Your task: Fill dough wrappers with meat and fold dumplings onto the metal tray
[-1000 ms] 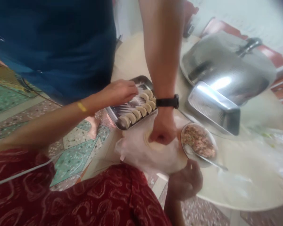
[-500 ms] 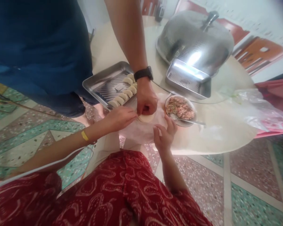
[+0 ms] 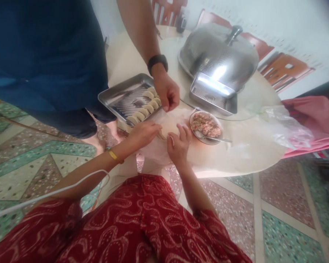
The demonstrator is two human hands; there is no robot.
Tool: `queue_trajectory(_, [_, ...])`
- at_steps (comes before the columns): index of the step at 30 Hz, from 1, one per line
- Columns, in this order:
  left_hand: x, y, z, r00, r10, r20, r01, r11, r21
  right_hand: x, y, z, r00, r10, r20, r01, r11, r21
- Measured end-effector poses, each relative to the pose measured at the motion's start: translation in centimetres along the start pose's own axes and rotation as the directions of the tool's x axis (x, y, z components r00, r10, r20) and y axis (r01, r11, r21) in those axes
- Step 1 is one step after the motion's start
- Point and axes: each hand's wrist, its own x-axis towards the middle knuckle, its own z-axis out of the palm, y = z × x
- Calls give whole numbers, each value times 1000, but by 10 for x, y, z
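My left hand [image 3: 146,133] pinches the left edge of a round dumpling wrapper [image 3: 168,128], which lies on a small stack. My right hand [image 3: 180,145] is at the wrapper's right side, thumb and fingers curved and apart. Whether its fingertips touch the wrapper I cannot tell. Folded dumplings [image 3: 144,110] stand in rows in a metal tray [image 3: 112,95] beyond my left hand. To the right of my right hand is a bowl [image 3: 205,141] of minced filling [image 3: 206,123] with a spoon [image 3: 218,139] in it.
Another person's hand [image 3: 167,91], with a dark watch, hangs above the wrappers. A large metal dome cover [image 3: 219,51] and a second metal tray [image 3: 212,96] stand at the back. A clear plastic bag [image 3: 287,128] lies at the right edge of the table [image 3: 252,153].
The other person's hand has lifted off the wrappers and drawn back. My right hand has moved left to the wrapper's edge. My left hand stays at its left side.
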Motion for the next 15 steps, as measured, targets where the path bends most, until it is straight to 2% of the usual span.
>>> queue_trajectory(6, [27,-5,-7,976,145,161,-144,989,-18,9,1,4,1000,-5,12,6,1000,-24])
queue_trajectory(15, [46,-17,-10,948,265,177,-230,954,-192,10,6,6,999,-20,38,20,1000,-5])
